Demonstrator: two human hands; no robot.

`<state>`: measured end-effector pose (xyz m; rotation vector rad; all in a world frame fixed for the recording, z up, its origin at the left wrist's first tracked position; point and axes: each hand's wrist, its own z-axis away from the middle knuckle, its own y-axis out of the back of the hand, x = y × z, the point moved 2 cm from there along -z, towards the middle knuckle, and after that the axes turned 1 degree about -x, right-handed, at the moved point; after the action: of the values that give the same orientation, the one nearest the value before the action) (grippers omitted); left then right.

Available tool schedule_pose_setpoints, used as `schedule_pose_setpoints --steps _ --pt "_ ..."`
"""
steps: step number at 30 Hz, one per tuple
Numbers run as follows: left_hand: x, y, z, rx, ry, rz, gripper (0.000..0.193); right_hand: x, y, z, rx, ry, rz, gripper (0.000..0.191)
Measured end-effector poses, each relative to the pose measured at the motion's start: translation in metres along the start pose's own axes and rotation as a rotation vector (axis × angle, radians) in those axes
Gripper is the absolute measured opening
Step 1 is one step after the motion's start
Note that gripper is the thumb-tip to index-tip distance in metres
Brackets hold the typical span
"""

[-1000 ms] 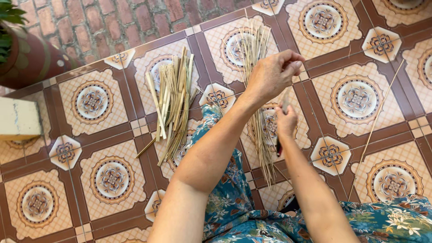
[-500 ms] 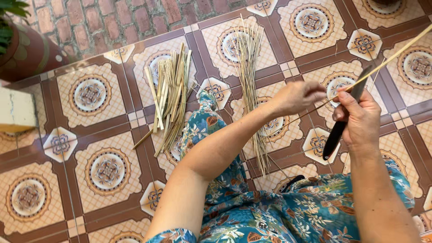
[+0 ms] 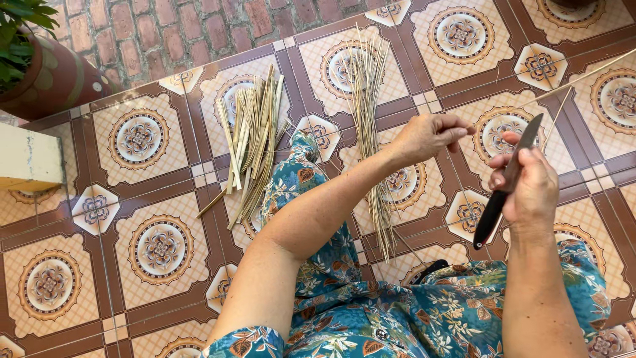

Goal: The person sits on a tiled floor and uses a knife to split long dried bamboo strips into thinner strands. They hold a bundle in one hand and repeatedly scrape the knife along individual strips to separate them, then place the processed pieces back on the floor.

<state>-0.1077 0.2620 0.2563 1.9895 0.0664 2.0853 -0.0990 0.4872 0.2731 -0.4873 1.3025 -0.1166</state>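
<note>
Pale strip (image 3: pixel 583 78) slants up-right; knife (image 3: pixel 507 182) near-upright.

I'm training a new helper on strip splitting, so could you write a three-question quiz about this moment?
1. True or false: the right hand holds a knife.
2. What does the left hand pinch? A) a thin pale strip B) a plant pot C) a tile
3. Which pile lies nearer the plant pot: the wide strips or the fine slivers?

Key: 1 true; 2 A; 3 the wide strips.
</note>
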Motion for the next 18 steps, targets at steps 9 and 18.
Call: schedule_pose_setpoints --steps 9,18 --pt "0.005 0.003 0.009 -0.110 -0.018 0.151 0.027 -0.012 -0.006 0.016 -0.188 -0.051 0.185 0.062" --pt "0.015 0.002 0.016 -0.210 0.024 0.214 0.021 -0.022 -0.035 0.023 -0.238 -0.160 0.164 0.060"
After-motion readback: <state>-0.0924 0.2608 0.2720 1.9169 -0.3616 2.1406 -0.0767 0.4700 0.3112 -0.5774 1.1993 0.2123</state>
